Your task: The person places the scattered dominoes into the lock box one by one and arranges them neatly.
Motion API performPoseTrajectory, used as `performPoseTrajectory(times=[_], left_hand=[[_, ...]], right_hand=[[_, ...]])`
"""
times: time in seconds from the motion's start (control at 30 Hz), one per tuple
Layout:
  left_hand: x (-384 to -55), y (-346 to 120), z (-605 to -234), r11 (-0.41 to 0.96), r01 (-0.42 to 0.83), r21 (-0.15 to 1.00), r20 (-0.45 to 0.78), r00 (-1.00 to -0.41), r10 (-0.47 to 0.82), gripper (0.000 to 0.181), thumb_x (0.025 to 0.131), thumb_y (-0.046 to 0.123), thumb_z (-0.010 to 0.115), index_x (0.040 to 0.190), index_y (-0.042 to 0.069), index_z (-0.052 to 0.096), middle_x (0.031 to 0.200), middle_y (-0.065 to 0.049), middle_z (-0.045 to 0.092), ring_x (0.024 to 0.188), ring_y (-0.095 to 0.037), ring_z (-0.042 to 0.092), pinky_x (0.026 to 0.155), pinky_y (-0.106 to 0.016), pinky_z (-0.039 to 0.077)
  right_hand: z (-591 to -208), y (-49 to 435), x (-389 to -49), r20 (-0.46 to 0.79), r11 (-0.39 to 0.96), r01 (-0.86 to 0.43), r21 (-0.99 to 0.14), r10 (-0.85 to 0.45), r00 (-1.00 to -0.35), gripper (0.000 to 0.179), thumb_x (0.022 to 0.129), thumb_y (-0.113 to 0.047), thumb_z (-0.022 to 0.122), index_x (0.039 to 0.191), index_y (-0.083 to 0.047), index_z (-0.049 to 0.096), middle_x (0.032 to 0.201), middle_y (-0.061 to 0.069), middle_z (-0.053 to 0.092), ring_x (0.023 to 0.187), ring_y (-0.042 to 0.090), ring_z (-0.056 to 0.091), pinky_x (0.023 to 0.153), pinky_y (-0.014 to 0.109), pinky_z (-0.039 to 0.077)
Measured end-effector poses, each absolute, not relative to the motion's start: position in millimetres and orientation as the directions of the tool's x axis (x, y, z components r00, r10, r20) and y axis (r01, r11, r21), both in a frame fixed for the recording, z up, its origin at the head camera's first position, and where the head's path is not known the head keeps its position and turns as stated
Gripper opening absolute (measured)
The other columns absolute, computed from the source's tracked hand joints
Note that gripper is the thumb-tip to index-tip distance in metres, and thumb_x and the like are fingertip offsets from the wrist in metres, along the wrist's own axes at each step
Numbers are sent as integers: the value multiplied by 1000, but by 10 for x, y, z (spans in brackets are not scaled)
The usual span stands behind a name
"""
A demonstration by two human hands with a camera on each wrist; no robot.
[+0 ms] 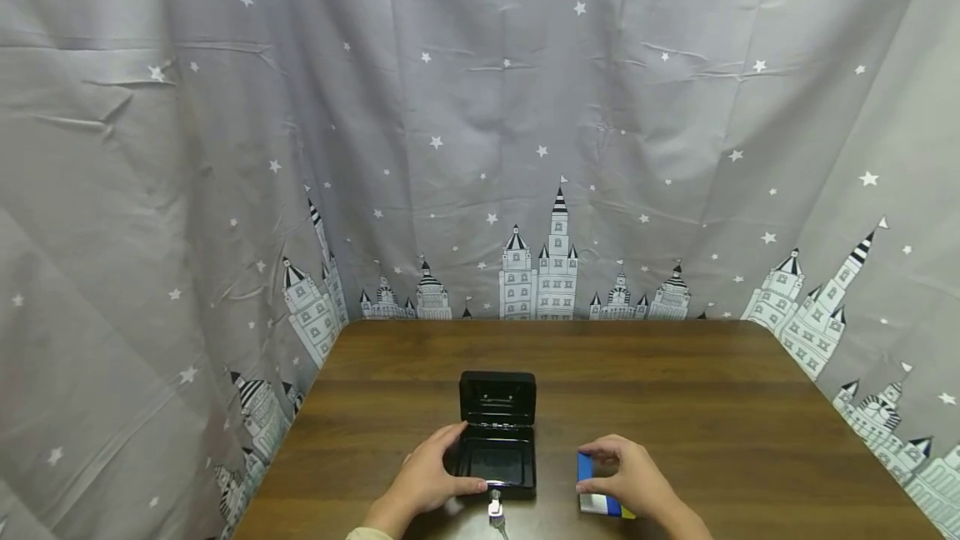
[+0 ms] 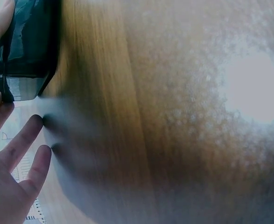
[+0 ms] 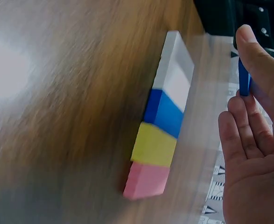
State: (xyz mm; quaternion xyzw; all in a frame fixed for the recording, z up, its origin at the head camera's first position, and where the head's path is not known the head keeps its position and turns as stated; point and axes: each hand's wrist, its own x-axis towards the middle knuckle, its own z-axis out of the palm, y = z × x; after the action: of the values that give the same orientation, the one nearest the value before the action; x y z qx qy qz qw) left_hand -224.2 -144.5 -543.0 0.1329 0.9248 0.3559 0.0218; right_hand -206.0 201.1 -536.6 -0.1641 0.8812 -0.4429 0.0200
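Observation:
A small black cash box (image 1: pixel 497 461) stands on the table with its lid (image 1: pixel 497 397) raised. My left hand (image 1: pixel 429 475) grips the box's left side, thumb at the front edge and a finger by the hinge corner; in the left wrist view the other fingers (image 2: pixel 38 170) are spread beside it. A key with a white tag (image 1: pixel 495 509) hangs at the box's front. To the right, my right hand (image 1: pixel 633 477) pinches a thin blue block (image 3: pixel 244 77) between thumb and fingers. Below it lies a row of blocks: white (image 3: pixel 179 74), blue (image 3: pixel 167 114), yellow (image 3: pixel 154 145) and pink (image 3: pixel 148 181).
The brown wooden table (image 1: pixel 675 390) extends behind and to both sides of the hands. A grey curtain (image 1: pixel 450 107) with stars and castles hangs along its far edge and sides. Bright light reflects off the tabletop in both wrist views.

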Motion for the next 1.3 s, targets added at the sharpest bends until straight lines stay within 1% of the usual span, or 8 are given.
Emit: performPoseTrajectory(times=[0.17, 0.33, 0.6, 0.9, 1.0, 1.17, 1.3], left_hand=[[-2245, -1446, -5448, 710, 216, 670, 39, -966, 257, 99, 66, 52, 91, 146, 6, 52, 145, -16, 53, 131, -44, 48, 100, -73, 31], [-2224, -1460, -5441, 702, 198, 684, 27, -969, 247, 99, 67, 52, 91, 146, 6, 52, 145, -17, 52, 131, -45, 48, 100, -73, 30], [-2246, -1440, -5439, 704, 194, 683, 15, -967, 253, 98, 68, 52, 90, 146, 7, 51, 146, -17, 52, 131, -45, 47, 99, -74, 29], [-2247, -1436, -5434, 704, 205, 680, 26, -966, 256, 99, 67, 52, 91, 146, 6, 52, 145, -17, 52, 130, -45, 48, 99, -73, 30], [-2244, -1445, -5440, 702, 214, 679, 33, -964, 263, 99, 68, 53, 90, 146, 5, 52, 145, -17, 52, 130, -44, 49, 99, -73, 31], [-2241, -1457, -5436, 701, 215, 680, 33, -964, 263, 98, 69, 52, 89, 146, 5, 51, 145, -17, 52, 130, -45, 49, 98, -74, 31], [-2229, -1451, -5427, 704, 221, 675, 34, -963, 269, 97, 69, 52, 89, 146, 5, 52, 145, -17, 52, 129, -45, 49, 97, -74, 31]], right_hand=[[-5356, 1881, -2108, 117, 539, -284, -793, -323, -939, 46, 75, -27, 91, 112, -5, 74, 108, 0, 68, 97, 25, 66, 82, 41, 56], [-5351, 1725, -2143, 115, 527, -285, -801, -332, -936, 44, 74, -25, 92, 110, -7, 75, 106, -1, 67, 95, 23, 66, 81, 37, 56], [-5310, 1560, -2126, 148, 506, -308, -806, -331, -932, 44, 72, -20, 92, 108, -3, 74, 103, 2, 67, 93, 28, 68, 80, 37, 57], [-5291, 1339, -2145, 149, 487, -301, -820, -326, -933, 45, 72, -18, 93, 109, -1, 74, 101, 3, 66, 91, 25, 67, 79, 35, 56], [-5284, 1253, -2158, 163, 475, -313, -822, -330, -930, 45, 71, -15, 93, 108, 1, 74, 101, 4, 66, 89, 26, 68, 78, 36, 57], [-5273, 1095, -2189, 184, 463, -336, -820, -343, -921, 44, 72, -13, 92, 109, 3, 74, 101, 5, 65, 88, 23, 65, 78, 34, 57], [-5282, 987, -2207, 192, 454, -343, -823, -346, -919, 44, 71, -12, 93, 108, 3, 74, 98, 3, 64, 85, 18, 63, 76, 31, 56]])
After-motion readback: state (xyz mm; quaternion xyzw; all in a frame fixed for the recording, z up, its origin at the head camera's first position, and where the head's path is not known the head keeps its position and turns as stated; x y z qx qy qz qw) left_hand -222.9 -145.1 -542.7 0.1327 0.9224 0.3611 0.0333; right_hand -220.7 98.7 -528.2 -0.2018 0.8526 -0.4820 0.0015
